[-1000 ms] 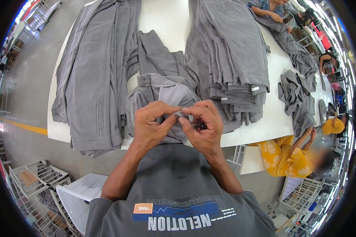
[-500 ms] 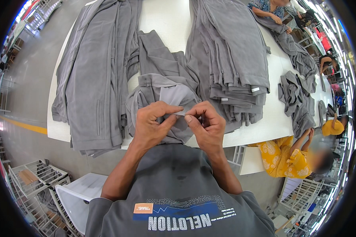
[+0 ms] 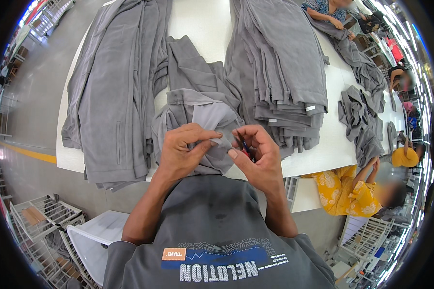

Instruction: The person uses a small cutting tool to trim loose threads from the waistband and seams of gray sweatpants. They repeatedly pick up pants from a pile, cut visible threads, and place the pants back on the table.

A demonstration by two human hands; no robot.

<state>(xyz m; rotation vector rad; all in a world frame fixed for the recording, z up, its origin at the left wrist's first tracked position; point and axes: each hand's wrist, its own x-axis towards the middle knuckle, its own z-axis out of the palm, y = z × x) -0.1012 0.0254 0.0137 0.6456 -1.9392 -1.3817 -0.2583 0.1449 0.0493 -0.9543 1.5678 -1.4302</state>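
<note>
A pair of grey trousers [image 3: 177, 115] lies bunched in front of me, its pale grey pocket lining [image 3: 210, 113] turned up. Thumb and forefinger of my left hand [image 3: 184, 149] pinch an edge of this cloth. Just to the right, my right hand [image 3: 261, 156] is curled around small thread snips [image 3: 244, 145], dark with some red. Their blades point up past the forefinger, and part of the handle is hidden in the palm. My right thumb tip is close to the cloth edge; whether it touches, I cannot tell.
Grey trousers are stacked at left [image 3: 101, 106] and right [image 3: 284, 62] on the white table [image 3: 197, 24]. Loose grey garments [image 3: 361, 115] lie farther right. A person in yellow [image 3: 342, 190] is at the right edge. A white chair [image 3: 99, 231] and rack [image 3: 43, 214] stand lower left.
My right hand has moved slightly right, away from the left fingertips, and opened its pinch on the cloth edge. The snips now show clearly in it. My left hand keeps its pinch.
</note>
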